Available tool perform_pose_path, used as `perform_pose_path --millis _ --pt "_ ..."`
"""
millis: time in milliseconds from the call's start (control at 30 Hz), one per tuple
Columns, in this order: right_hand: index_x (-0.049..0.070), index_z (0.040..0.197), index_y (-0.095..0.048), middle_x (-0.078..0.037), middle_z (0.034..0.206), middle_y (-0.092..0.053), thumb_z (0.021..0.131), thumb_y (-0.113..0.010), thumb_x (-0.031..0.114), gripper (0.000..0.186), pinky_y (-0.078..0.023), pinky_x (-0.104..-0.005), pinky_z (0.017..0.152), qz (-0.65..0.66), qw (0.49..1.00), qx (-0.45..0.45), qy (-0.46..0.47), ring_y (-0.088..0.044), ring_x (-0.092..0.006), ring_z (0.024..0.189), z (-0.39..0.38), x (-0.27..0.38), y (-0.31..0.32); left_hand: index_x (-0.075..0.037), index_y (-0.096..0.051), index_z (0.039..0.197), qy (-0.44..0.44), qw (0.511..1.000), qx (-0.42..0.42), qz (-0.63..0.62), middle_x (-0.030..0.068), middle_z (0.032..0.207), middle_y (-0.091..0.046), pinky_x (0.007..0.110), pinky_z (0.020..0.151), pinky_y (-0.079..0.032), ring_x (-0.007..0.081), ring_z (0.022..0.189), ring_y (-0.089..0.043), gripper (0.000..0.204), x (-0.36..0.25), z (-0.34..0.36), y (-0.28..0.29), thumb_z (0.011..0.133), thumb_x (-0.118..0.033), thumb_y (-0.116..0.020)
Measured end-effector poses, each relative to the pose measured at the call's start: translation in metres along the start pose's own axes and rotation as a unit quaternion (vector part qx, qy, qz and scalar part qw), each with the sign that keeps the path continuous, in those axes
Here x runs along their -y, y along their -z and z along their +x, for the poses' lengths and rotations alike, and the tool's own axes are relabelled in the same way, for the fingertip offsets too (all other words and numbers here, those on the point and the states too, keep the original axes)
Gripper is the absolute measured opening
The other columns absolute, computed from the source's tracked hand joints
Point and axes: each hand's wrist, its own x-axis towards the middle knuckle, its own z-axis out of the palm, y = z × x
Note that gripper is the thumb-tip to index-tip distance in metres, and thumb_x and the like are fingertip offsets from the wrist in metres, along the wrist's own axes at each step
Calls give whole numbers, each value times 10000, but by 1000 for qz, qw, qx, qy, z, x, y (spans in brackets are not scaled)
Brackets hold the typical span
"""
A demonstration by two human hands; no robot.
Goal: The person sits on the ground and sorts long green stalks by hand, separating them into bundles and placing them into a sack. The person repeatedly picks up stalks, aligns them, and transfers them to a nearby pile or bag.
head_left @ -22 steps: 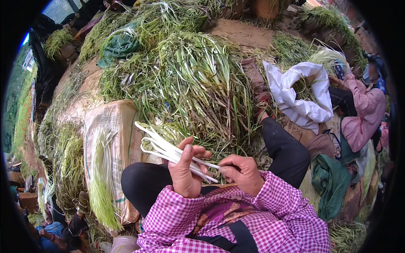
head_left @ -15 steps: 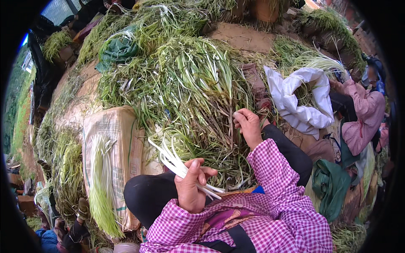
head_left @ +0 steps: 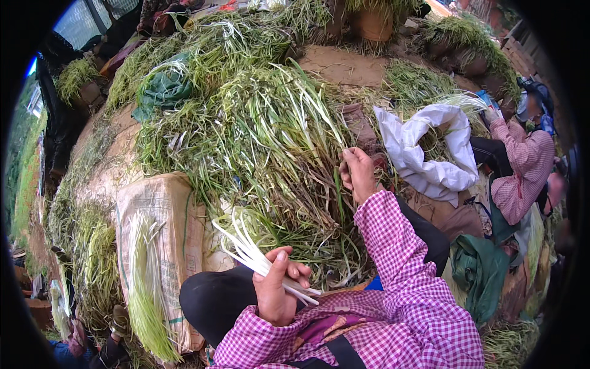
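My left hand (head_left: 276,289) is closed around a small bunch of slender white stems (head_left: 246,249), which look like peeled young garlic or scallion. Their pale ends fan out to the upper left, and the cut-looking ends poke out under my fingers. At the right edge of a large heap of green stalks (head_left: 289,135), my right hand (head_left: 357,175) pinches a long green stalk (head_left: 329,117) near its lower end. The heap lies directly before my knees, its brownish ends toward me.
A neat bundle of pale stems (head_left: 144,289) rests on a beige woven sack (head_left: 166,197) at my left. To the right are a rolled-open white sack (head_left: 424,163) and green cloth (head_left: 479,277). Beyond, another person in a checked sleeve (head_left: 522,166) holds stalks. Trimmed greens litter the ground.
My right hand has closed on a stalk at the heap's edge, where its fingers were curled beside the heap before. The left hand still holds the white stems, slightly lower. The view has shifted a little.
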Motion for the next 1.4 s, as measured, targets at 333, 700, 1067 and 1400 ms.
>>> perform_pose_path --millis 333,700,1067,1400 --pt "45 901 -595 -4 681 -602 909 -545 143 111 -432 -200 474 60 980 159 -100 -543 -68 541 -121 -22 -2 19 -556 1066 -8 994 -6 113 104 880 -617 265 451 -498 222 795 -648 221 9 3 6 870 -75 -593" --pt "-7 909 -613 -8 774 -590 837 -632 69 106 -451 -223 641 -162 922 349 -44 -553 -75 711 -202 -27 4 56 -575 1039 -58 972 -12 226 122 821 -652 237 474 -491 170 655 -642 279 15 -5 14 782 -8 -663" --pt "36 859 -616 -14 731 -625 849 -613 73 39 -473 -228 586 110 986 112 -63 -572 -80 633 -198 -23 -24 42 -623 956 -141 968 2 207 90 790 -656 263 602 -511 148 670 -626 218 16 -18 15 757 -4 -699" --pt "-13 843 -592 -150 778 -599 797 -581 104 126 -470 -404 667 -585 785 201 25 -599 -303 737 -194 -79 36 49 -600 976 -172 972 -14 161 126 789 -659 272 593 -523 183 660 -641 205 11 -21 21 788 10 -670"
